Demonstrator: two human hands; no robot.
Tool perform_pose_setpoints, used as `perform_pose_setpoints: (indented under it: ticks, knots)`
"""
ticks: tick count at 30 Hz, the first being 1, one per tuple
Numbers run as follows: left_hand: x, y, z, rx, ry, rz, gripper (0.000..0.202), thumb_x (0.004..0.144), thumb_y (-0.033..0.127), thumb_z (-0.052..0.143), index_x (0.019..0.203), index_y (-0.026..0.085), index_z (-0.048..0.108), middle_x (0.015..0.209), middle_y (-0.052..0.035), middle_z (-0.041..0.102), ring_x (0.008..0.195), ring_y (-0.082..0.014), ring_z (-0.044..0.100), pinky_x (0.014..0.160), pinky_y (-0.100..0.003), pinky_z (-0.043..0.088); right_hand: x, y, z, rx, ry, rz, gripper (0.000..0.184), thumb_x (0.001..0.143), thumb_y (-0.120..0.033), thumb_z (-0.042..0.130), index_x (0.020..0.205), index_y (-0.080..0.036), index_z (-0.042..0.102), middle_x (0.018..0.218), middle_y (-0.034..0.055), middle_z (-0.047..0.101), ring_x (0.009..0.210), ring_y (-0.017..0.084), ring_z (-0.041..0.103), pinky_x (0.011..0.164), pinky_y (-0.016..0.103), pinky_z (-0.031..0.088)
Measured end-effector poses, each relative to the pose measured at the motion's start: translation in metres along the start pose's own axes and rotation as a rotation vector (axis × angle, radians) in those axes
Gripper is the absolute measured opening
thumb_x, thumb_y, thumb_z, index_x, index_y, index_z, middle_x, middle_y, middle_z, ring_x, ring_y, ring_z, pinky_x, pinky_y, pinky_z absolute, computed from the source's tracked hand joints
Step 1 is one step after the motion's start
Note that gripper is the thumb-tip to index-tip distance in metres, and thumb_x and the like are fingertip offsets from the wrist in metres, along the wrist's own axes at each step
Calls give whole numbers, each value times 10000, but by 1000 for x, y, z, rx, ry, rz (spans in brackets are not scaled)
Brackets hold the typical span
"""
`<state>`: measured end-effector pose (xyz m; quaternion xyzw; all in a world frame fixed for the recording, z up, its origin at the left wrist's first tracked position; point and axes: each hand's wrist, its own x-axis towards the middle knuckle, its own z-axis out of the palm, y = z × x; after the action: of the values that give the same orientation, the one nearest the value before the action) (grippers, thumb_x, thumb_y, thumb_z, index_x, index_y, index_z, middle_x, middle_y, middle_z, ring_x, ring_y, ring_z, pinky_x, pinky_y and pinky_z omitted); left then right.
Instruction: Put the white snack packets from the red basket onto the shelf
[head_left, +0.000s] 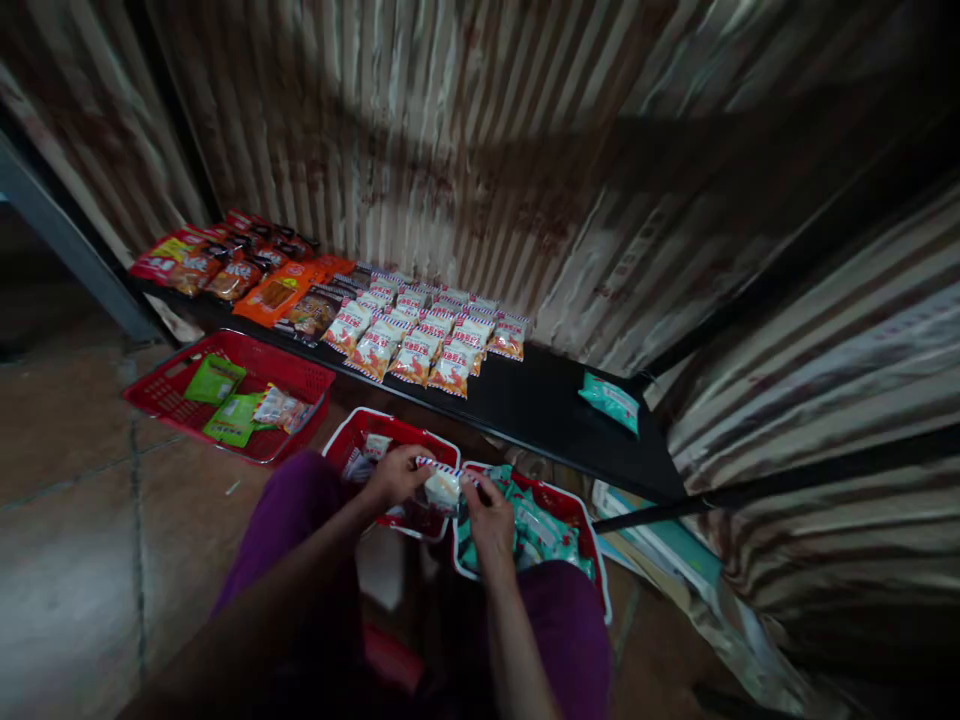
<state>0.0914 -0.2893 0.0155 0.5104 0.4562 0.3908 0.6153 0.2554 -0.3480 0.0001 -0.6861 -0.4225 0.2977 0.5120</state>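
My left hand [394,474] and my right hand [489,510] both pinch a small white snack packet [442,484] with a red and blue striped edge, held between them above two red baskets. The left basket [373,423] holds a few similar packets. The right basket [581,512] holds several green packets. On the low black shelf [540,400] ahead, rows of matching white and red packets [427,335] lie flat. My knees in purple trousers frame the baskets.
A larger red basket [225,395] with green and clear packets sits on the tiled floor at left. Orange and red snack bags [225,262] fill the shelf's left end. One green packet [610,400] lies alone at right. Corrugated metal walls close in behind and right.
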Motion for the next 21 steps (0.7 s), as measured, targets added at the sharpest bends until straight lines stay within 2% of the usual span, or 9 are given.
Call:
perform_pose_setpoints:
  ticks: [4, 7, 12, 15, 21]
  knots:
    - [-26, 44, 7, -5, -47, 25, 255, 637, 379, 700, 774, 165, 689, 605, 12, 588, 573, -121, 515, 544, -220, 404, -16, -39, -17, 182, 66, 62, 366, 628, -491, 690, 792, -164, 723, 736, 19, 691, 688, 172, 598, 673, 293, 479]
    - [-43, 62, 9, -84, -48, 51, 295, 642, 421, 702, 741, 145, 672, 654, -3, 602, 599, -108, 512, 573, -213, 410, -28, -62, -27, 294, 57, 93, 367, 591, -480, 729, 769, -160, 718, 681, 1, 677, 618, 144, 577, 607, 266, 468]
    - [-66, 72, 11, -180, -12, 74, 331, 664, 482, 683, 712, 157, 637, 688, 3, 592, 673, -115, 531, 661, -226, 430, -42, -89, -35, 383, 133, 75, 350, 542, -463, 762, 684, -151, 693, 582, -18, 641, 532, 115, 543, 504, 225, 429]
    - [-78, 76, 14, -262, -124, 69, 348, 662, 489, 693, 748, 159, 624, 768, -5, 612, 751, -122, 561, 736, -235, 442, -45, -94, -36, 480, 188, 96, 361, 509, -460, 780, 670, -154, 677, 564, -28, 631, 503, 107, 536, 494, 227, 430]
    - [-92, 81, 18, -294, -290, 22, 387, 663, 447, 730, 891, 155, 619, 877, -33, 653, 795, -139, 597, 750, -243, 452, -46, -93, -38, 597, 223, 155, 348, 487, -405, 806, 689, -154, 674, 525, -57, 603, 448, 81, 497, 443, 197, 370]
